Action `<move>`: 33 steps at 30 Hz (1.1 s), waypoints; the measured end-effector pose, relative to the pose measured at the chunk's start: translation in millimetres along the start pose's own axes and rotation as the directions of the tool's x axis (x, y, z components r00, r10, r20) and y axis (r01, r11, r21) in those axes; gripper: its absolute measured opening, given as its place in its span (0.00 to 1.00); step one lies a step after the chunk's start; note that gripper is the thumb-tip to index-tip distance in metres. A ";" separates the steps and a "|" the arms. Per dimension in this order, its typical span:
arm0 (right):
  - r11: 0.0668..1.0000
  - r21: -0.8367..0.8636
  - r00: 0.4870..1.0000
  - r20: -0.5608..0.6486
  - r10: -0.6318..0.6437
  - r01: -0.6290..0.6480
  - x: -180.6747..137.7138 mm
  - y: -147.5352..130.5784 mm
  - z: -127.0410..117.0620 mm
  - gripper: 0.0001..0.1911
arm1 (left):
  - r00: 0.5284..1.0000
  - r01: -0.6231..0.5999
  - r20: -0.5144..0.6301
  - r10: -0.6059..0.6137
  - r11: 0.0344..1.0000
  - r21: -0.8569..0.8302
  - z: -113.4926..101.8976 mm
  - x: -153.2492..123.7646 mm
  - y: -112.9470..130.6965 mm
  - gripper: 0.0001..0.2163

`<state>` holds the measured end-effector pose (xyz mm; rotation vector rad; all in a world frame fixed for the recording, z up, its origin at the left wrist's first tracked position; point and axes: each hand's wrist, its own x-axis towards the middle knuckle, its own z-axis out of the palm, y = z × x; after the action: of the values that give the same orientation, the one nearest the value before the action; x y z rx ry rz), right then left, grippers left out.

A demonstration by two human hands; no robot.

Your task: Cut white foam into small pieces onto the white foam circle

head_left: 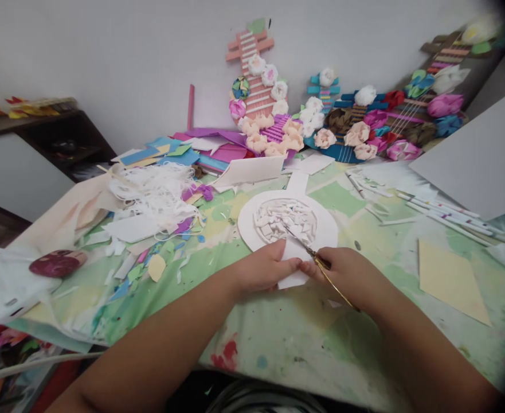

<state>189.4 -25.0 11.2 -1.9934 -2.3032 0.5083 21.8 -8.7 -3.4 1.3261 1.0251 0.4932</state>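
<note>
My left hand (273,264) pinches a small piece of white paper (293,279) at the table's near middle. In my right hand (338,267) is a pair of gold-handled scissors (332,281), its dark blades pointing up and left over the paper. Just beyond both hands lies a white guitar-shaped cutout (246,221) with a rounded body and a straight neck. A heap of small white paper scraps (284,218) fills the round middle of its body. Part of the cutout's near edge is hidden behind my hands.
White string (153,192) and coloured paper scraps (138,269) cover the left side. Paper-flower guitars (258,86) lean on the wall. Rolled paper sticks (445,212) and a cream sheet (450,281) lie right. A maroon oval object (58,263) sits at far left.
</note>
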 end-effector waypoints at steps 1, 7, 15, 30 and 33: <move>1.000 -0.002 1.000 0.009 0.001 -0.001 1.0 0.1 0.0 0.23 | 1.000 0.016 0.021 -0.017 0.999 0.045 -1.0 0.6 -0.4 0.15; 1.000 0.015 0.996 0.086 0.011 -0.012 6.1 2.8 -1.6 0.25 | 0.998 0.053 0.040 -0.057 0.994 0.099 -1.5 2.3 1.0 0.17; 0.990 0.110 0.973 0.220 0.064 -0.090 12.4 2.7 -8.8 0.27 | 0.991 0.133 0.032 -0.133 0.991 0.004 3.7 7.7 1.2 0.14; 0.879 0.462 0.847 0.509 -0.155 -0.117 29.9 12.8 -18.8 0.28 | 0.976 0.206 0.116 -0.184 0.955 -0.212 -2.5 12.6 6.7 0.14; 0.852 0.497 0.840 0.523 -0.146 -0.161 28.7 13.1 -21.3 0.27 | 0.976 0.203 0.127 -0.179 0.958 -0.203 -2.6 13.9 6.5 0.12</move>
<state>202.5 8.8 22.8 -1.7178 -2.0453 1.6980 28.2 5.3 -1.5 1.0379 0.9705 0.3708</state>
